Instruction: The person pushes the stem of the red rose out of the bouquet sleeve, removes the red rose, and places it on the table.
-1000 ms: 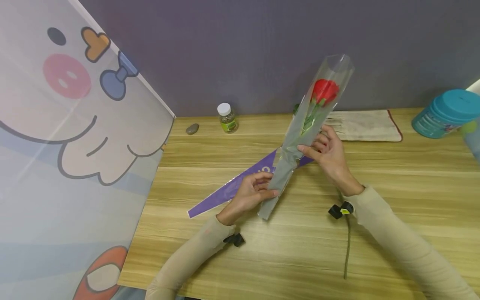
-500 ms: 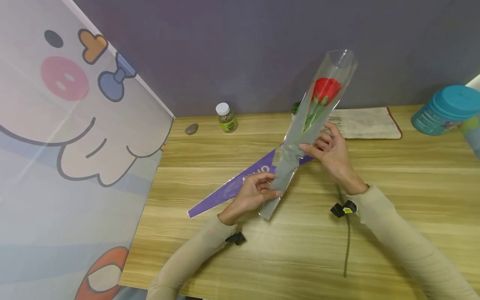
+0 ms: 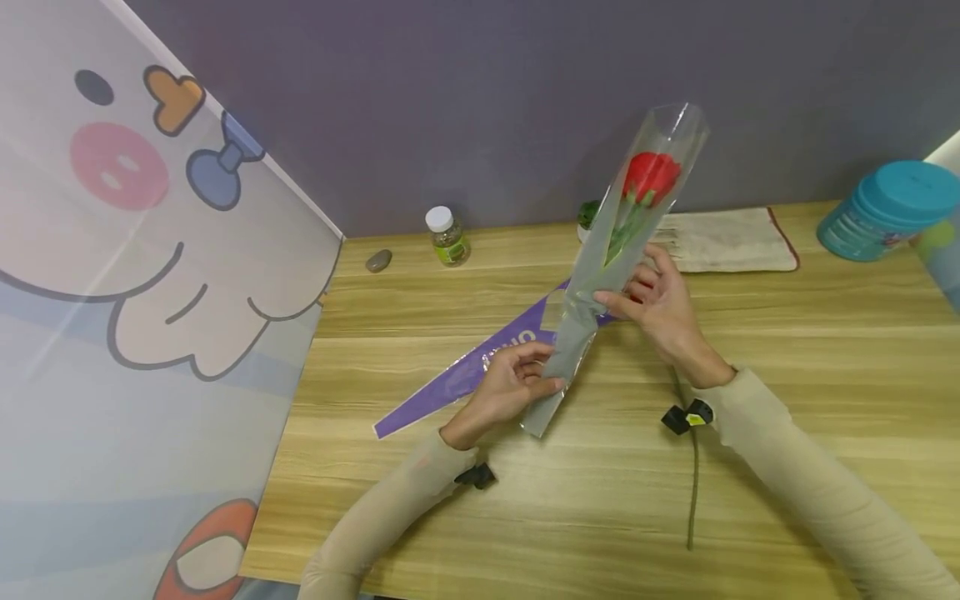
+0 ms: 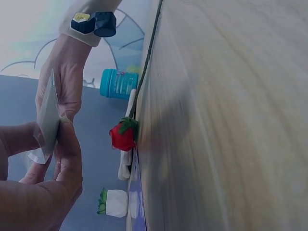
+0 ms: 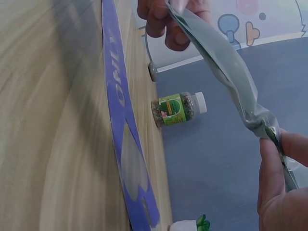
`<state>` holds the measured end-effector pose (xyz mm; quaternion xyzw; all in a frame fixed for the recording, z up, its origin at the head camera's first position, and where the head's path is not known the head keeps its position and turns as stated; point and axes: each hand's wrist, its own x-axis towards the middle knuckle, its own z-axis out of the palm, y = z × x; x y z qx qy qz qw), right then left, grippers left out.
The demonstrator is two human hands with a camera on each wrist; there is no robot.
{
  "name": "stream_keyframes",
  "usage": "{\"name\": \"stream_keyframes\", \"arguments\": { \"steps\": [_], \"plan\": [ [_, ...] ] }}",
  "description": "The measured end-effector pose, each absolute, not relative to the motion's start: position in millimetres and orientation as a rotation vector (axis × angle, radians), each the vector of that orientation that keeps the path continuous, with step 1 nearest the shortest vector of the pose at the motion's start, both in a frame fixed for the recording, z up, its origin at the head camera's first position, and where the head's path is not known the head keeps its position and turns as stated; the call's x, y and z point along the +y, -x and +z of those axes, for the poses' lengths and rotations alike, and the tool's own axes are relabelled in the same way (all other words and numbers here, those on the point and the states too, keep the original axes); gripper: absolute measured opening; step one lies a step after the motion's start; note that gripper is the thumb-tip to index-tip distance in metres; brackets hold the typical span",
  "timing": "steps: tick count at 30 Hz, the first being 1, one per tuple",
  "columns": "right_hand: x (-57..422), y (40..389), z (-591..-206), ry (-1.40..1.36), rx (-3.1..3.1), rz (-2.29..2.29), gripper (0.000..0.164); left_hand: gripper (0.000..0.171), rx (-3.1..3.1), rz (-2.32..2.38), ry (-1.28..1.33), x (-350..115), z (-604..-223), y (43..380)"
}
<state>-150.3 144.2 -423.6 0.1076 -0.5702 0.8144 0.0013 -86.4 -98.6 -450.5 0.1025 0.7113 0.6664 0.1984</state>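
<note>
Sleeve encloses rose; left hand, right hand pinch it; jar holds granules.

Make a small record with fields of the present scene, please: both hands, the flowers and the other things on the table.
left hand: pinches lower part of grey wrapper
right hand: pinches wrapper below the bloom
wrapper: raised above the table, tilted
inside wrapper: one red rose
second rose: on the table, outside the wrapper
purple sheet: on the table, partly hidden in head view
table back, left to right: stone, jar, small plant, glove, blue tub
</note>
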Motion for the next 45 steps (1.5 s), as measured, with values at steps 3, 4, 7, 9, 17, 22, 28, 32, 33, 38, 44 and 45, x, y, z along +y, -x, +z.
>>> {"name": "stream_keyframes", "arguments": {
  "steps": [3,4,7,9,17,22,28,32,33,38,44,45],
  "plan": [
    [143,150,-424,-0.326,-1.832,2.518,0.068,0.043,1.997,1.872,-0.302,-97,-451,88],
    [142,149,-425,-0.321,-1.838,2.515,0.068,0.043,2.003,1.873,-0.309,-96,-451,88],
    [140,149,-425,-0.308,-1.862,2.492,0.069,0.043,2.018,1.874,-0.322,-96,-452,88],
    [139,148,-426,-0.306,-1.859,2.491,0.069,0.043,2.021,1.875,-0.326,-95,-452,89],
    [131,141,-433,-0.325,-1.929,2.462,0.07,0.045,2.033,1.88,-0.315,-94,-451,91],
    [126,136,-435,-0.343,-1.978,2.411,0.071,0.044,2.04,1.887,-0.29,-94,-451,91],
    [123,133,-437,-0.324,-2.07,2.352,0.071,0.044,2.054,1.9,-0.252,-93,-453,88],
    [122,131,-437,-0.305,-2.087,2.349,0.071,0.044,2.045,1.912,-0.234,-92,-454,86],
    [121,130,-437,-0.297,-2.093,2.346,0.071,0.044,2.043,1.915,-0.23,-93,-454,86],
    [120,129,-437,-0.275,-2.132,2.334,0.071,0.044,2.034,1.927,-0.212,-92,-453,85],
    [119,126,-438,-0.287,-2.174,2.298,0.07,0.044,2.03,1.928,-0.211,-92,-452,85],
    [119,126,-438,-0.29,-2.177,2.294,0.07,0.044,2.03,1.928,-0.212,-92,-452,85]
  ]
}}
